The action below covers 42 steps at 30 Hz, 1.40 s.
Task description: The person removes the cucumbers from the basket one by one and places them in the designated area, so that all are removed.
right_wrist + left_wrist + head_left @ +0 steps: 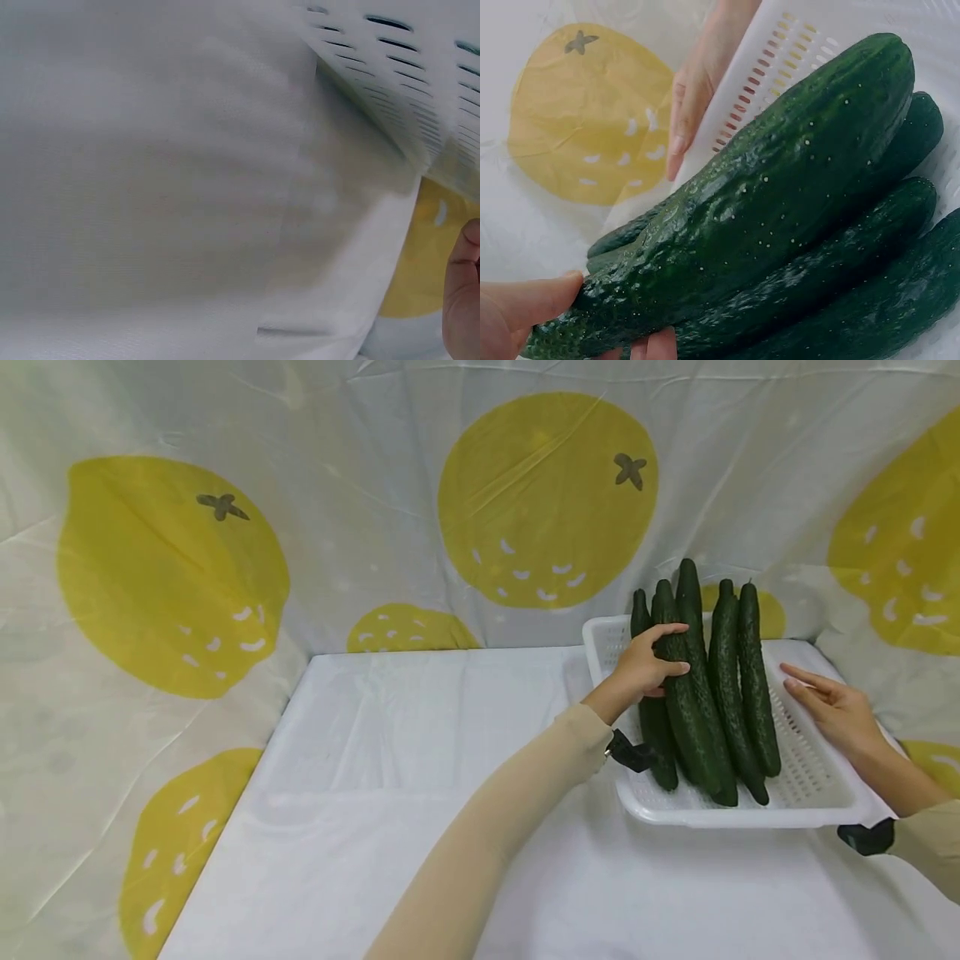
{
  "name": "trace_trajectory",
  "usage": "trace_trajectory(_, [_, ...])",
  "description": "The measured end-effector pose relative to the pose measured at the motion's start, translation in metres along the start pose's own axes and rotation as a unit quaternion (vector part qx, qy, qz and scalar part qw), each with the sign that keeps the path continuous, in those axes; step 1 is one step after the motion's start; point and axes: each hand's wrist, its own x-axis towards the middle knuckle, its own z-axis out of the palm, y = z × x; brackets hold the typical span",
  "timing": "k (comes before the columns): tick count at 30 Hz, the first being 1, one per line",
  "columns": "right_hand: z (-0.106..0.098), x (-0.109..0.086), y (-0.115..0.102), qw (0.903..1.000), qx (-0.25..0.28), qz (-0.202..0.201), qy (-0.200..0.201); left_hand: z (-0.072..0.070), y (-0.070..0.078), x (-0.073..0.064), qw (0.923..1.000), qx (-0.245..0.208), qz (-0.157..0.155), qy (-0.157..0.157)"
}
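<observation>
Several long dark green cucumbers (pixel 746 693) lie side by side in a white plastic basket (pixel 750 817), their upper ends leaning over its far rim. With thumb and fingers on either side, my left hand (pixel 643 664) grips one bumpy cucumber (pixel 757 195) near its far end. At the basket's right side, my right hand (pixel 840 710) has its fingers fairly straight, close to the rim; whether they touch it I cannot tell. Only a bit of that right hand (pixel 463 300) shows in the right wrist view, below the slotted basket wall (pixel 420 82).
A white-covered table (pixel 420 827) extends left of and in front of the basket. Behind it hangs a pale cloth with large yellow lemon prints (pixel 547 502), which also runs along both sides. The basket stands near the table's back right corner.
</observation>
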Motion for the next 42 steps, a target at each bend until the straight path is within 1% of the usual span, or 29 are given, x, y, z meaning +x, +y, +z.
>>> trace_trajectory(3, [-0.001, 0.000, -0.002, 1.0000, 0.002, 0.009, 0.001, -0.005, 0.003, -0.002, 0.9998, -0.016, 0.007, -0.010])
trace_trajectory(7, [-0.001, 0.000, -0.003, 0.9995, 0.025, 0.017, 0.005, -0.014, 0.005, -0.004, 0.9986, -0.040, 0.019, -0.028])
trace_trajectory(10, [0.001, -0.002, -0.005, 0.9992, 0.035, 0.016, 0.008, -0.021, 0.007, -0.004, 0.9979, -0.053, 0.017, -0.034])
trace_trajectory(14, [0.001, -0.003, -0.005, 0.9993, 0.034, 0.013, 0.007, -0.031, 0.008, -0.003, 0.9968, -0.070, 0.006, -0.039])
trace_trajectory(18, [0.001, -0.003, -0.005, 0.9990, 0.040, 0.016, 0.006, -0.039, 0.008, -0.002, 0.9940, -0.090, 0.005, -0.061])
trace_trajectory(21, [0.001, -0.003, -0.005, 0.9988, 0.045, 0.018, 0.004, -0.045, 0.007, -0.003, 0.9909, -0.105, 0.012, -0.083])
trace_trajectory(24, [0.000, -0.002, -0.004, 0.9986, 0.049, 0.017, 0.003, -0.051, 0.007, -0.004, 0.9890, -0.112, 0.020, -0.094])
trace_trajectory(29, [0.001, -0.002, -0.004, 0.9987, 0.049, 0.013, 0.004, -0.063, 0.007, -0.005, 0.9859, -0.125, 0.037, -0.106])
trace_trajectory(32, [0.001, -0.002, -0.003, 0.9987, 0.048, 0.013, 0.002, -0.070, 0.007, -0.006, 0.9823, -0.145, 0.040, -0.112])
trace_trajectory(35, [0.001, -0.002, -0.002, 0.9987, 0.049, 0.012, 0.000, -0.079, 0.008, -0.008, 0.9801, -0.154, 0.043, -0.117])
trace_trajectory(39, [0.000, -0.002, -0.001, 0.9991, 0.041, 0.009, 0.001, -0.091, 0.008, -0.011, 0.9791, -0.156, 0.050, -0.121])
trace_trajectory(42, [0.000, -0.002, -0.002, 0.9995, 0.031, 0.009, 0.002, -0.101, 0.008, -0.013, 0.9781, -0.162, 0.055, -0.119])
